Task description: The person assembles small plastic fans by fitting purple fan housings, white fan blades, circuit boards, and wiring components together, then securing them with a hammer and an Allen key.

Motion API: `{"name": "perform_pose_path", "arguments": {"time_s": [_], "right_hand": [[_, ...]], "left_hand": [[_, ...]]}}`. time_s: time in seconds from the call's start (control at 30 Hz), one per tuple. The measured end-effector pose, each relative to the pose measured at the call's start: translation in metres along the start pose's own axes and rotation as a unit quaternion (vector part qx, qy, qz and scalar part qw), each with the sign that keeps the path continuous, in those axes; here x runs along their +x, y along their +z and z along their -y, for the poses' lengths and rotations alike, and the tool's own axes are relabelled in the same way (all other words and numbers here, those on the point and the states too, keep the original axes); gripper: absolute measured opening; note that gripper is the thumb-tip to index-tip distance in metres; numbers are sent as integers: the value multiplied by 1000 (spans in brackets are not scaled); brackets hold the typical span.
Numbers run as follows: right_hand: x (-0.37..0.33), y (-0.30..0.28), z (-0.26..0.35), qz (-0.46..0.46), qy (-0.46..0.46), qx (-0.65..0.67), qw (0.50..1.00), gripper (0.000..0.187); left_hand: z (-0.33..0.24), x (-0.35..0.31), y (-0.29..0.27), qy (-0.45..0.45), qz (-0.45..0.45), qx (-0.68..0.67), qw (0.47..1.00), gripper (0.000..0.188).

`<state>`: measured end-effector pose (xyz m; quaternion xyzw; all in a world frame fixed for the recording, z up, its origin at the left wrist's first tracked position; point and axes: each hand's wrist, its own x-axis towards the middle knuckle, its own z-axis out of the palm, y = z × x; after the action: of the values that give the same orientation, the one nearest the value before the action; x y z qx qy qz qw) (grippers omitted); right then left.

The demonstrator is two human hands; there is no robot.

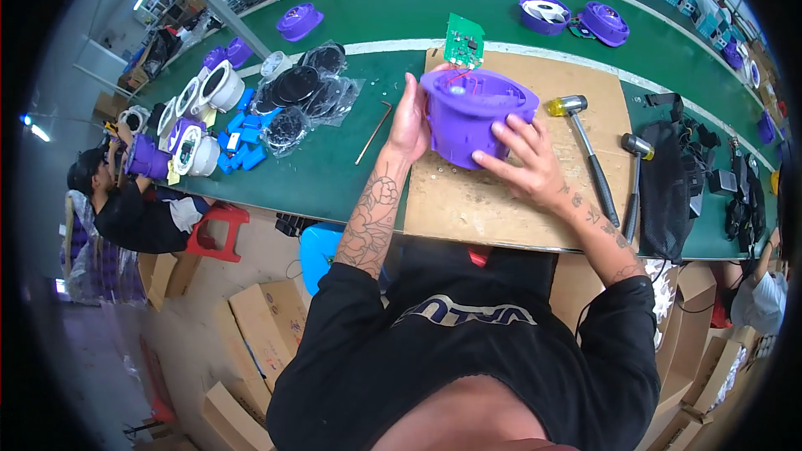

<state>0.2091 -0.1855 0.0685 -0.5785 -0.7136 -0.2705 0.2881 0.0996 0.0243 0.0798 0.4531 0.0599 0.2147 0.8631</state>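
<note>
Between my two hands is a purple plastic housing [472,129], its open top tilted so part of the inside shows. My left hand [409,121] presses its left side, with the palm along the wall and some fingers hidden behind. Across the front right wall, my right hand [526,159] has its fingers bent and gripping. A green circuit board [464,40] stands up at the far rim, joined to the housing by thin red wires. Below the housing lies a sheet of cardboard [451,205] on the green table.
Two mallets [591,159] [632,184] lie right of the housing, beside a black mesh bag [664,192]. A copper-coloured hex key [373,134], bagged black discs [296,88], blue battery packs [242,138] and white rings [200,154] lie left. Purple housings [603,25] sit on the far green belt. Another person [138,209] works at left.
</note>
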Motion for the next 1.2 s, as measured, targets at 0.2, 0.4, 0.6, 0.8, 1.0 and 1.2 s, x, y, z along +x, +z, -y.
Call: {"name": "perform_pose_path", "arguments": {"time_s": [0.2,0.4,0.6,0.8,1.0,1.2], "right_hand": [[-31,-4,-15,120,-86,8,989,28],[-31,-50,3,101,40,82,991,19],[-48,-73,-18,140,276,-54,949,29],[-63,-70,-27,218,449,-143,855,38],[-75,-67,-32,234,520,-112,814,28],[-82,-56,-33,216,506,-144,823,24]], "left_hand": [[24,8,-27,49,-21,60,997,52],[2,-18,-40,87,-120,251,957,38],[-39,-31,-87,5,-128,698,704,38],[-38,-19,-116,13,-84,819,567,39],[-43,-9,-126,-41,-77,838,538,28],[-102,-25,-27,132,-139,402,895,7]]}}
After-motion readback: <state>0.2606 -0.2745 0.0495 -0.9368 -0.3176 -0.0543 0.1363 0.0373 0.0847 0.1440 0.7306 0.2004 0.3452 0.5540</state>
